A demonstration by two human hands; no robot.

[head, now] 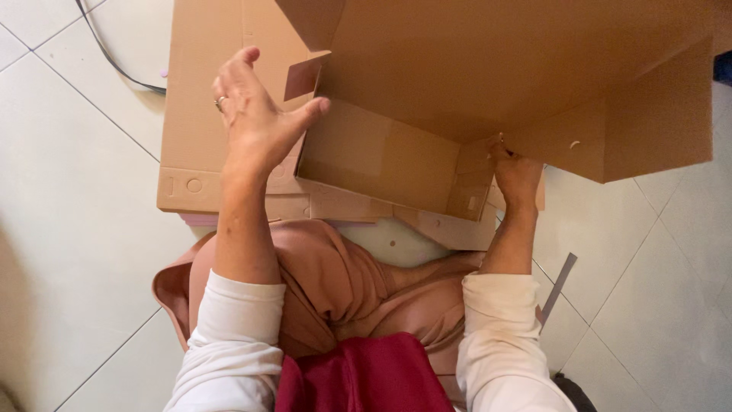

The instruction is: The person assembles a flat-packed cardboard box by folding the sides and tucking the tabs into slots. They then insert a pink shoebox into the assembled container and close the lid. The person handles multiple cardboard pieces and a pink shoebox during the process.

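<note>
A large brown cardboard box (488, 69), partly folded, rests on the floor in front of my knees. My left hand (255, 114) is spread with fingers apart, its thumb pressing on a small flap (303, 78) at the box's left corner. At the lower right corner of the inner panel (381, 156), my right hand (515, 172) grips the cardboard edge, with its fingers hidden behind the board. A wide lid panel (656, 114) hangs over the right side.
More flat cardboard sheets (198, 99) lie under the box at the left. A black cable (114, 61) runs over the white floor tiles at the upper left. A grey strip (559, 286) lies on the tiles by my right elbow. A pink garment (335, 275) covers my lap.
</note>
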